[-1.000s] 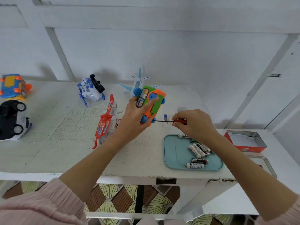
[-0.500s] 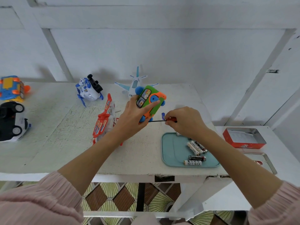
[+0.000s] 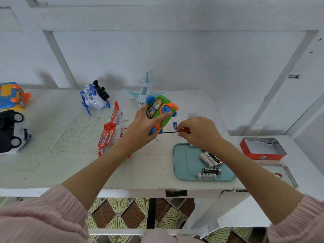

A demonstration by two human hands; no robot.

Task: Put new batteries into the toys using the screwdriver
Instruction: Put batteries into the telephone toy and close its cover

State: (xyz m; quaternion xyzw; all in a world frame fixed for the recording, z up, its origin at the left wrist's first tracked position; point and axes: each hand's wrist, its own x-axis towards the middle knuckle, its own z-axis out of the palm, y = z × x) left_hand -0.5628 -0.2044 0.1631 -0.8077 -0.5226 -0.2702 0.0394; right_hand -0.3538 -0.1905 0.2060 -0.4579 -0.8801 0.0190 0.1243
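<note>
**Screwdriver at the underside of the green and orange toy**

Far left on the white table (image 3: 52, 137), a blue and yellow toy (image 3: 10, 96) and a black and white car (image 3: 10, 132) lie parked out of the way, the car with its wheels showing. Further along sit a white and blue toy (image 3: 93, 99), a red and white plane (image 3: 111, 132) and a pale blue plane (image 3: 144, 92), all well clear of the working spot, waiting their turn I'd guess.

The left hand (image 3: 142, 127) grips the green and orange toy (image 3: 161, 111), lifted off the table and tipped on its side, thumb across its face. That hold seems meant to turn the underside toward the tool and brace it against the push.

The right hand (image 3: 199, 132) pinches the red handle of the screwdriver (image 3: 171, 132) between fingertips and thumb, the thin black shaft running level to the toy's lower edge. Whether the tip sits in a screw I cannot tell; the toy hides it. A fingertip hold suits twirling a small screw. A small blue piece (image 3: 174, 125) stands just beside the shaft.

Below that hand is a teal tray (image 3: 185, 163) holding several batteries (image 3: 209, 165), some bunched, two lying apart near the front. It is close at hand for loading.

Right again, on a lower white surface, a red tin (image 3: 263, 149) stands open; it shows only a pale lining. Its lid (image 3: 284, 174) lies nearer the front.
</note>
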